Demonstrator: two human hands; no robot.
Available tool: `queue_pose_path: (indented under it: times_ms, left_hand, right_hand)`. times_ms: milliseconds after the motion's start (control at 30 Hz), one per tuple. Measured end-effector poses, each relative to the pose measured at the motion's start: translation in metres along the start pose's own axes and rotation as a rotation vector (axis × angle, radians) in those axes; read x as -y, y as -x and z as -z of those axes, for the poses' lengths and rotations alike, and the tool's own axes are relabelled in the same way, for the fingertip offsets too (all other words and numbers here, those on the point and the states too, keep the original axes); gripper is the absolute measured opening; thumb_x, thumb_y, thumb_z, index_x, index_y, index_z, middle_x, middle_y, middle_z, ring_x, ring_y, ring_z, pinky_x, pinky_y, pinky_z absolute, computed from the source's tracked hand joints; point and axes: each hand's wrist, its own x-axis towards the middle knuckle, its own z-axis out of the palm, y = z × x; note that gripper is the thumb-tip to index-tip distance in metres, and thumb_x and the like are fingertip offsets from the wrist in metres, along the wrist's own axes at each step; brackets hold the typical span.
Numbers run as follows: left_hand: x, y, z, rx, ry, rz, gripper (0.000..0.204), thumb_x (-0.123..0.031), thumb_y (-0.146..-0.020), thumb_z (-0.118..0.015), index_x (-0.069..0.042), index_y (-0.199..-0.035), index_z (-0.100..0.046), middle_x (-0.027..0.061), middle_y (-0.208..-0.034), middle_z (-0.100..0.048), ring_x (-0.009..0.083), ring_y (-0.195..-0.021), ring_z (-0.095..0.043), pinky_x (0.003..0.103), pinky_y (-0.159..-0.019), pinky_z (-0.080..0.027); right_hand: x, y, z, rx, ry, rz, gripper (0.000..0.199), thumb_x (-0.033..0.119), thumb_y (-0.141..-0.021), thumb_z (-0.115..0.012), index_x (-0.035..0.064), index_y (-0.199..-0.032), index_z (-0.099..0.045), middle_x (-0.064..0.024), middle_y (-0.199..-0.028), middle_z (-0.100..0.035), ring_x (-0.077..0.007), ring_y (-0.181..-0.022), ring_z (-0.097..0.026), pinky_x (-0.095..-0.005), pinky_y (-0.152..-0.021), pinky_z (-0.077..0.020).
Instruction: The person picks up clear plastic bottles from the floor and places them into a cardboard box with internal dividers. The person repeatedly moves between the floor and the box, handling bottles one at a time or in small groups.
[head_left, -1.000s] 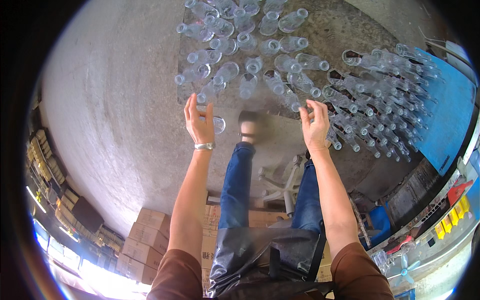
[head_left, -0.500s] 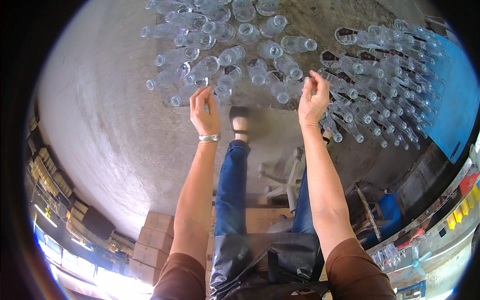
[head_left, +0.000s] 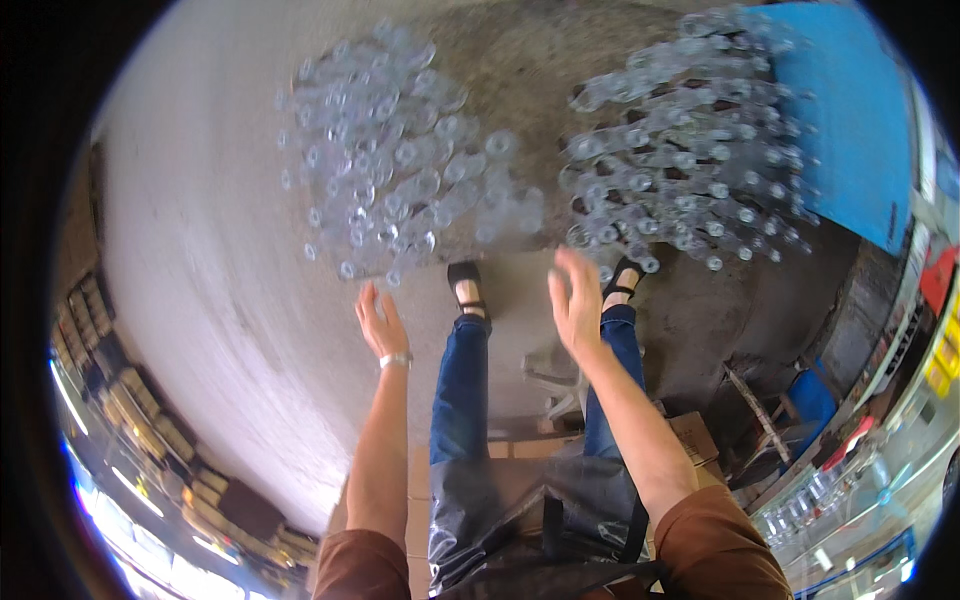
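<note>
Clear glass bottles stand in two groups on the floor, blurred by motion. Below the near edge of the left bottle group (head_left: 375, 165), my left hand (head_left: 380, 322) hangs with its fingers stretched out and nothing in it. My right hand (head_left: 574, 300), also bare of any object, has its fingers apart. It is nearest to the front of the right bottle group (head_left: 690, 160); whether it touches a bottle there cannot be made out. A bracelet (head_left: 396, 359) circles my left wrist.
A blue panel (head_left: 850, 120) borders the right bottles. My feet in black shoes (head_left: 464, 272) stand close to the bottles' near side. A pale chair base (head_left: 556, 380) is between my legs. Cardboard boxes (head_left: 692, 437) and wooden pieces (head_left: 757, 410) lie at the lower right.
Both hands have come back toward me and their fingers have spread; my right hand also shifted left. The view has shifted, so more of the left bottle group and both feet show.
</note>
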Motion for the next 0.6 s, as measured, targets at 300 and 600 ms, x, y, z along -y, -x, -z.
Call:
queue_pose_path:
  times_ms: [300, 600]
  left_hand:
    - [-0.098, 0.12, 0.128, 0.565, -0.344, -0.003, 0.032, -0.024, -0.087, -0.064, -0.001, -0.109, -0.065, 0.0197, -0.103, -0.065, 0.0362, -0.1, -0.059, 0.046, -0.088, -0.048]
    - [-0.351, 0.119, 0.064, 0.89, -0.414, -0.343, 0.032, -0.028, -0.087, -0.065, -0.003, -0.105, -0.069, 0.0175, -0.1, -0.071, 0.0299, -0.096, -0.068, 0.04, -0.088, -0.051]
  right_hand:
    - [-0.027, 0.224, 0.267, -0.195, -0.197, -0.668, 0.016, 0.011, -0.094, -0.059, 0.002, -0.106, -0.065, -0.0122, -0.083, -0.071, -0.0217, -0.069, -0.07, -0.0325, -0.065, -0.0549]
    - [-0.053, 0.387, 0.405, -0.281, -0.246, -1.121, 0.025, 0.023, -0.09, -0.059, 0.0027, -0.1, -0.069, -0.0153, -0.08, -0.072, -0.0272, -0.072, -0.071, -0.0393, -0.072, -0.0551]
